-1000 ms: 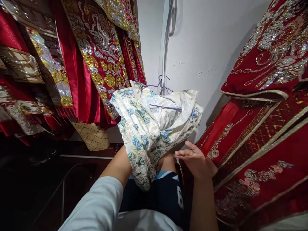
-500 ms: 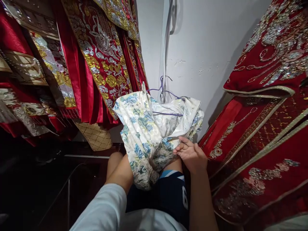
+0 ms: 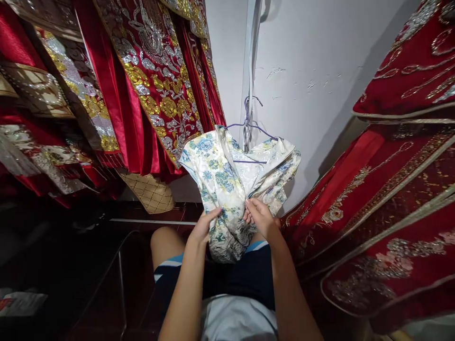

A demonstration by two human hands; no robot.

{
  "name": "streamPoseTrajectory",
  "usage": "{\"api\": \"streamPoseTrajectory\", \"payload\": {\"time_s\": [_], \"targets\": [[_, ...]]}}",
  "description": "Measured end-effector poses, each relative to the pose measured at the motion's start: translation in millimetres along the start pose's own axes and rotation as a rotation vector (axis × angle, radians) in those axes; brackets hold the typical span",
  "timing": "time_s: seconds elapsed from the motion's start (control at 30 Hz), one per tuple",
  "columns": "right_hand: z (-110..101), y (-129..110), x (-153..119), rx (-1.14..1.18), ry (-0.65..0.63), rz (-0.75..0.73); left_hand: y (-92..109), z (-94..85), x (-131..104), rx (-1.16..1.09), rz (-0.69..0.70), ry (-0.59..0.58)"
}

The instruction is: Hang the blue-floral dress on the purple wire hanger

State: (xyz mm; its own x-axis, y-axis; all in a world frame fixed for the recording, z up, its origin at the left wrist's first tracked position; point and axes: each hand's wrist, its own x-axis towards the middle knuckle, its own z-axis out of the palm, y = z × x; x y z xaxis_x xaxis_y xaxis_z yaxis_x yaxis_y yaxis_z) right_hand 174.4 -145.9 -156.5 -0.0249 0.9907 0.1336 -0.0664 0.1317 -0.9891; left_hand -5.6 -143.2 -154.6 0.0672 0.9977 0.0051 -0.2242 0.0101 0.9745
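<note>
A white garment point(image 3: 223, 182) with blue and green flowers hangs on a thin purple hanger point(image 3: 246, 124) and rests over my lap at its lower end. My left hand point(image 3: 205, 225) grips the garment's left side, thumb on the front and fingers hidden behind the cloth. Thumb and fingers of my right hand point(image 3: 259, 215) pinch the fabric at the bottom of the V-shaped neckline. The garment's right front panel lies gathered beside that hand.
Red gowns with gold and silver embroidery point(image 3: 167, 94) hang at the left. More red beaded gowns point(image 3: 384, 189) fill the right side. Behind the hanger is a white wall point(image 3: 302, 61). A metal frame point(image 3: 122, 284) stands at the lower left.
My left hand has come out from behind the garment to its left side. My right hand has moved left and closed on the neckline, and the open right panel now lies across the front.
</note>
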Motion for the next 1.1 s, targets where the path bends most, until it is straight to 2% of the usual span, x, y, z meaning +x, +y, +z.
{"api": "streamPoseTrajectory", "payload": {"time_s": [0.13,0.27,0.33,0.47,0.5,0.53,0.57,0.63,0.67,0.7,0.77,0.83,0.97,1.1], "targets": [[10,1,-1,0.012,0.004,-0.008,-2,3.2,-7,-0.189,-0.103,-0.017],[6,-4,-6,0.068,0.046,0.007,-9,7.8,1,-0.188,-0.068,0.031],[2,-7,-8,0.066,0.088,0.003,-14,4.3,8,-0.096,0.034,0.117],[-1,-13,-10,0.042,0.146,0.005,-17,-2.8,13,0.198,0.421,0.479],[0,-14,-10,0.045,0.154,0.008,-15,-1.5,11,0.278,0.499,0.526],[1,-14,-11,0.049,0.156,0.013,-13,1.6,8,0.348,0.548,0.506],[3,-14,-11,0.054,0.151,0.017,-12,6.4,5,0.401,0.568,0.413],[7,-12,-12,0.057,0.124,0.025,-11,19.4,1,0.427,0.531,0.114],[10,-12,-13,0.060,0.113,0.029,-11,26.6,1,0.413,0.497,-0.007],[12,-12,-12,0.064,0.109,0.035,-13,33.4,1,0.394,0.473,-0.075],[13,-17,-6,0.082,0.127,0.037,-19,44.6,6,0.380,0.475,-0.097],[12,-32,8,0.111,0.171,-0.009,-25,52.1,12,0.415,0.504,-0.093],[2,-86,63,0.168,0.291,-0.177,-39,58.7,18,0.584,0.524,-0.161],[-7,-132,114,0.177,0.362,-0.191,-46,54.1,18,0.887,0.535,-0.252]]}}
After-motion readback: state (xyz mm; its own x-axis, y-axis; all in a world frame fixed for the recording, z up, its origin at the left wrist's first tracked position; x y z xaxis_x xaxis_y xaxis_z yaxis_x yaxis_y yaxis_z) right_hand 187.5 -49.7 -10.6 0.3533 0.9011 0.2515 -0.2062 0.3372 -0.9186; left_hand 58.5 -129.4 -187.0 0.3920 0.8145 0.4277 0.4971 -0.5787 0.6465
